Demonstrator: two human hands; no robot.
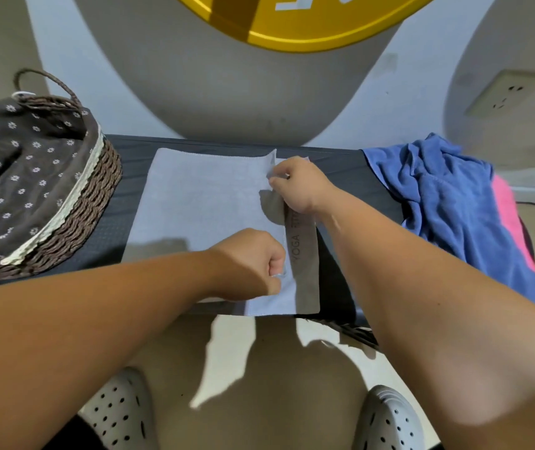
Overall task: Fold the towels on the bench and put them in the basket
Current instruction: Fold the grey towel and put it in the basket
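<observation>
Wall socket, yellow disc, grey perforated clogs

One head-worn wide-angle camera looks forward and steeply down. It sits close above the near edge of the desk.

Bare forearms; grey perforated clogs, possibly over dark socks.

Left hand and right hand forward, fingers curled, pinching.
</observation>
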